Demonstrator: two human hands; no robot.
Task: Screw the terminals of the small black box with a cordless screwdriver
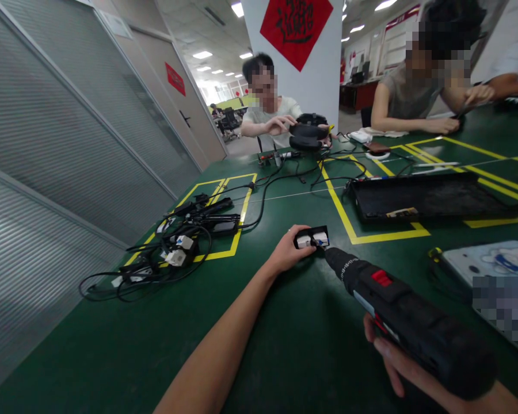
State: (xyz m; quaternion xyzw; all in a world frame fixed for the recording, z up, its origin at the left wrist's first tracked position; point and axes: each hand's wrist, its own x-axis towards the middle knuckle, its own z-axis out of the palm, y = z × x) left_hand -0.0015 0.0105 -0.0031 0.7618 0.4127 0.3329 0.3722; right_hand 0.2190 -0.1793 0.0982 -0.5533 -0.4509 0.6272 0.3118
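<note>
My left hand (pixel 288 253) pinches a small black power adapter (pixel 312 237) against the green table (pixel 112 356), fingers closed on its near edge. My right hand (pixel 408 368) wraps under the grip of a black electric screwdriver (pixel 397 313), whose tip touches the adapter's right end. Well to the left of my left hand lies a tangled pile of adapters and cables (pixel 176 244) inside a yellow-taped box. Beyond and to the right of the adapter sits a long black tray (pixel 423 198). Just right of the screwdriver is a light-coloured device (pixel 487 261) with a cable. Across the table, a person's hands hold a black headset (pixel 307 133); another person leans on the far right.
</note>
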